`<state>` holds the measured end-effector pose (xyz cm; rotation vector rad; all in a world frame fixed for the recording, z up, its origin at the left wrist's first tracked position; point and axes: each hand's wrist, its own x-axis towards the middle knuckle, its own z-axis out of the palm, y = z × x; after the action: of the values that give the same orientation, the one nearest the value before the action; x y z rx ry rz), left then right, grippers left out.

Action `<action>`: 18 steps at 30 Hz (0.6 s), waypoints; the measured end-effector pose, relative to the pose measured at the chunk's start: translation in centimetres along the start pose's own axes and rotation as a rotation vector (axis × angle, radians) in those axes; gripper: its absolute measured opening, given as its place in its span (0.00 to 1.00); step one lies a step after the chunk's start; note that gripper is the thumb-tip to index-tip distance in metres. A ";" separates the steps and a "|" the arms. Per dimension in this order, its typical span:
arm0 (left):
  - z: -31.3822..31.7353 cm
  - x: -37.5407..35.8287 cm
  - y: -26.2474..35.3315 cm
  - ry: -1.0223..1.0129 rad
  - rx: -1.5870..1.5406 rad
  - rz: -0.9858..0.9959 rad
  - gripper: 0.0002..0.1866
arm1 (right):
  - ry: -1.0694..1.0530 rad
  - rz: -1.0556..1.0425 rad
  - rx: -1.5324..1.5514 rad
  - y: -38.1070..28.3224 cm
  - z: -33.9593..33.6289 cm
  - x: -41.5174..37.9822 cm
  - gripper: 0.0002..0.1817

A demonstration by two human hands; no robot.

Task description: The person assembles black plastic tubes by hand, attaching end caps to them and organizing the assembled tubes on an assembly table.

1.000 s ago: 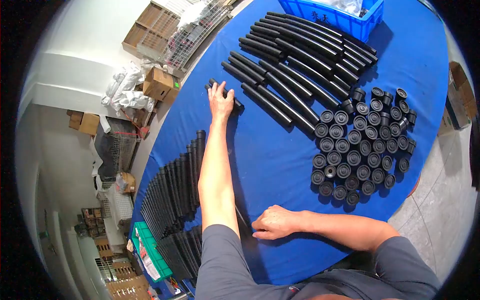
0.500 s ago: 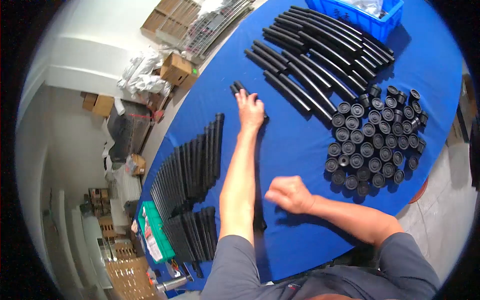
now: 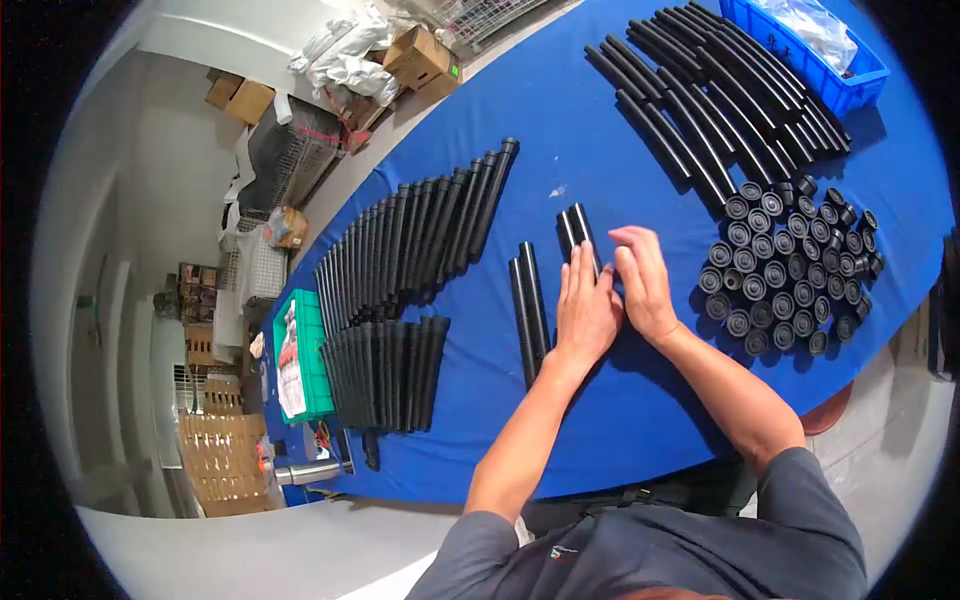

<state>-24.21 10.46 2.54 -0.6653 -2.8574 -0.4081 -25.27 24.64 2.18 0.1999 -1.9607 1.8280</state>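
While left hand covers tubes, black caps crowd near right hand.

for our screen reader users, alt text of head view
A person's left hand lies over two black tubes on a blue table, right hand beside it. More tubes lie on both sides, with caps and a blue bin at right.

Lit brightly, apparently from above, across blue tablecloth; glinting in thin streaks along black tubes; shadowed softly beneath right forearm; bowed toward edges (fisheye-like curve), fading to black at corners.
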 end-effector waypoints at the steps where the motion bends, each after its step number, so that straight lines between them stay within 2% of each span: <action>1: -1.0 -0.7 0.1 -0.017 0.040 -0.010 0.21 | -0.091 0.062 0.034 0.2 0.1 -0.1 0.15; 2: -2.1 -1.1 -0.1 -0.027 0.035 -0.029 0.21 | -0.114 -0.031 -0.044 0.8 0.6 -0.3 0.14; 3: -3.3 -1.6 -0.5 -0.041 0.033 -0.048 0.20 | -0.157 0.004 -0.031 0.1 0.7 -0.5 0.15; 5: -4.5 -3.0 -2.4 0.148 -0.109 -0.090 0.20 | -0.287 0.029 -0.062 0.9 1.0 -1.0 0.19; 7: -5.8 -3.9 -5.4 0.197 -0.202 -0.236 0.23 | -0.408 0.049 -0.110 0.8 1.0 -1.4 0.30; 9: -5.5 -4.3 -8.4 0.198 -0.366 -0.368 0.29 | -0.515 0.092 -0.135 -0.1 0.9 -1.2 0.33; 10: -5.6 -4.1 -9.0 0.112 -0.425 -0.380 0.36 | -0.527 0.031 -0.134 -0.1 1.0 -1.4 0.33; 13: -3.6 -2.9 -9.3 0.040 -0.409 -0.282 0.40 | -0.572 -0.119 -0.100 0.5 1.3 -2.0 0.33; 17: -2.1 -2.1 -9.4 0.008 -0.089 -0.106 0.34 | -0.652 -0.063 -0.121 0.6 1.5 -2.1 0.27; 18: -2.1 -2.1 -9.3 0.039 -0.148 -0.104 0.31 | -0.656 -0.032 -0.118 0.5 1.6 -2.1 0.26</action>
<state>-26.36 0.98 1.94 -0.5280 -2.8534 -0.6458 -23.97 22.77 0.85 0.8804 -2.4571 1.7551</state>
